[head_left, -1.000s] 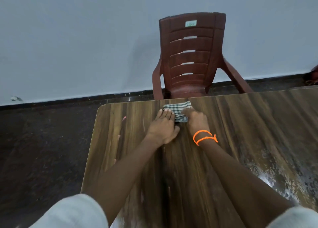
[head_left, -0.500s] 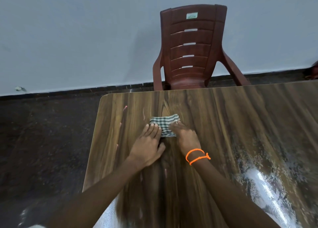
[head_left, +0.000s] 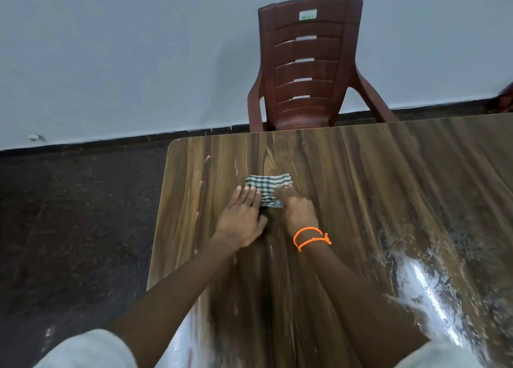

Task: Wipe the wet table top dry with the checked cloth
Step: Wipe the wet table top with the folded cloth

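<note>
Moved: both hands and the cloth sat closer to the far edge of the table a second ago; now they are nearer the person, about where they were half a second ago
Checked cloth (head_left: 268,188): folded small, lying flat on the table (head_left: 388,179), a little way in from the far edge
Left hand (head_left: 244,215): flat, fingers straight, pressing down on the left part of the cloth
Right hand (head_left: 298,212): on the right part of the cloth, fingers bent over its edge, seems to grip it
Orange band (head_left: 311,237): around the right wrist
Wet patch (head_left: 427,292): shiny water on the table, near right side
Chair (head_left: 308,68): dark red, just behind the far edge of the table
</note>
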A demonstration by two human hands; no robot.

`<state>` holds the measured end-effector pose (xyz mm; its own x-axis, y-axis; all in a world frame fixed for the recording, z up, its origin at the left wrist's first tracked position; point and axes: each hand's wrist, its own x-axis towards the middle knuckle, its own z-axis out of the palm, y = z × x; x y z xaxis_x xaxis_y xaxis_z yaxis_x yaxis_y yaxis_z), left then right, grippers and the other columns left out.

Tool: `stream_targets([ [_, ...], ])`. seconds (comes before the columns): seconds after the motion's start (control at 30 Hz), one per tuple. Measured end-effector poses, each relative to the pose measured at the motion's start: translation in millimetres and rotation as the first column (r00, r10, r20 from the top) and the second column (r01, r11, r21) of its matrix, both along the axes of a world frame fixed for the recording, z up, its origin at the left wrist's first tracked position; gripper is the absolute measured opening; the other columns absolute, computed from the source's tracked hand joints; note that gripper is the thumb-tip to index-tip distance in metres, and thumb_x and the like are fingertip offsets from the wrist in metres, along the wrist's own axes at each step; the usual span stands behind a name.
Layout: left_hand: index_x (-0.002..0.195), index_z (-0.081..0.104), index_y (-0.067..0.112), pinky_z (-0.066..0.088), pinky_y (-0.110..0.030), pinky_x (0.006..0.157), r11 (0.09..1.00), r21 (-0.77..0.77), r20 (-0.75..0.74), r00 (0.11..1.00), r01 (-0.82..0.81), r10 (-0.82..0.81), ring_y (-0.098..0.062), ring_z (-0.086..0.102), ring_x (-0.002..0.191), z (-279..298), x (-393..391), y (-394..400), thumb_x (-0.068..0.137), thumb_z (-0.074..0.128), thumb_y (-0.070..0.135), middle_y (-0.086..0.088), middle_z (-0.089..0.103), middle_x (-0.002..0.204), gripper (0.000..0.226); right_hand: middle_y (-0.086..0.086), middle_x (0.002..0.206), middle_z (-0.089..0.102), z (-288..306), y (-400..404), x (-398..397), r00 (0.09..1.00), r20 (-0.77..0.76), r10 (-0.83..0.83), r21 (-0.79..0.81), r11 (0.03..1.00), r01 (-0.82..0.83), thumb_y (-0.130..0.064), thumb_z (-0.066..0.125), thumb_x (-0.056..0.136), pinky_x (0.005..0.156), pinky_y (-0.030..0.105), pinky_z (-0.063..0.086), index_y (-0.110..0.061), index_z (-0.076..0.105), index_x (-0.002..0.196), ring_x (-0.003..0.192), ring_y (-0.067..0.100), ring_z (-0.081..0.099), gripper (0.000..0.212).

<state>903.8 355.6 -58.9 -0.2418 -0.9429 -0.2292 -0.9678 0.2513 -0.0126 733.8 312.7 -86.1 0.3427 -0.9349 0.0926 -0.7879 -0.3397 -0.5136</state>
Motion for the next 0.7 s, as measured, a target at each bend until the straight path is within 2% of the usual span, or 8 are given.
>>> stream_targets([
  [0.13,0.148,0.036,-0.004,0.014,-0.047,0.122,0.999,-0.047,-0.083,0.996,0.018,-0.022,-0.032,0.027,0.147,-7.1,6.0,56.0,0.093,0.029,0.045,-0.024,0.036,0.154,0.075,0.001,0.129,0.060,-8.2,43.0,-3.3,0.997,0.030,0.066,0.033,0.997,-0.067,0.005,0.056,0.077,0.088,0.038,0.053,-0.019,0.065,0.117,0.127,0.025,0.048,0.047],
  [0.23,0.147,0.038,-0.005,0.017,-0.047,0.121,0.999,-0.030,-0.127,0.991,0.033,-0.037,-0.033,0.029,0.147,-10.0,-9.4,87.5,0.091,0.035,0.044,-0.024,0.037,0.153,0.074,-0.001,0.126,0.062,-8.7,68.4,-24.6,0.997,0.019,0.081,0.011,0.997,-0.081,0.013,0.057,0.072,0.089,0.035,0.053,-0.019,0.066,0.116,0.126,0.022,0.049,0.055],
  [0.37,0.152,0.027,-0.004,0.010,-0.046,0.123,0.997,0.024,-0.071,0.995,0.073,-0.071,-0.034,0.021,0.149,-5.3,-41.7,84.2,0.089,0.025,0.046,-0.024,0.028,0.158,0.080,0.000,0.124,0.064,-2.5,76.2,-49.9,0.998,0.051,-0.039,0.027,0.999,0.038,0.013,0.056,0.069,0.090,0.037,0.052,-0.019,0.069,0.112,0.124,0.020,0.052,0.055],
  [0.5,0.153,0.023,-0.001,0.004,-0.044,0.123,0.999,0.027,0.008,0.999,0.037,-0.038,-0.031,0.017,0.150,2.9,-51.9,56.5,0.093,0.037,0.043,-0.021,0.023,0.160,0.076,0.001,0.121,0.065,8.0,61.8,-39.2,0.988,0.028,-0.154,0.032,0.988,0.153,0.011,0.057,0.067,0.081,0.039,0.056,-0.019,0.070,0.107,0.113,0.024,0.060,0.051],
  [0.6,0.155,0.019,0.000,0.002,-0.043,0.123,0.999,0.038,0.030,0.999,0.026,-0.027,-0.029,0.013,0.151,5.5,-36.5,59.0,0.095,0.040,0.037,-0.019,0.019,0.162,0.073,0.004,0.122,0.064,9.2,64.3,-22.9,0.991,0.009,-0.134,0.035,0.990,0.133,0.011,0.055,0.071,0.081,0.039,0.055,-0.017,0.069,0.109,0.117,0.026,0.058,0.049],
  [0.7,0.156,0.013,0.000,0.000,-0.042,0.124,0.998,0.049,0.027,0.999,0.035,-0.036,-0.028,0.009,0.152,7.5,-17.2,84.9,0.095,0.041,0.028,-0.018,0.015,0.163,0.072,0.004,0.128,0.061,0.8,87.2,-13.3,0.998,0.000,-0.060,0.051,0.997,0.060,0.012,0.054,0.076,0.088,0.039,0.052,-0.016,0.066,0.115,0.127,0.026,0.049,0.050],
])
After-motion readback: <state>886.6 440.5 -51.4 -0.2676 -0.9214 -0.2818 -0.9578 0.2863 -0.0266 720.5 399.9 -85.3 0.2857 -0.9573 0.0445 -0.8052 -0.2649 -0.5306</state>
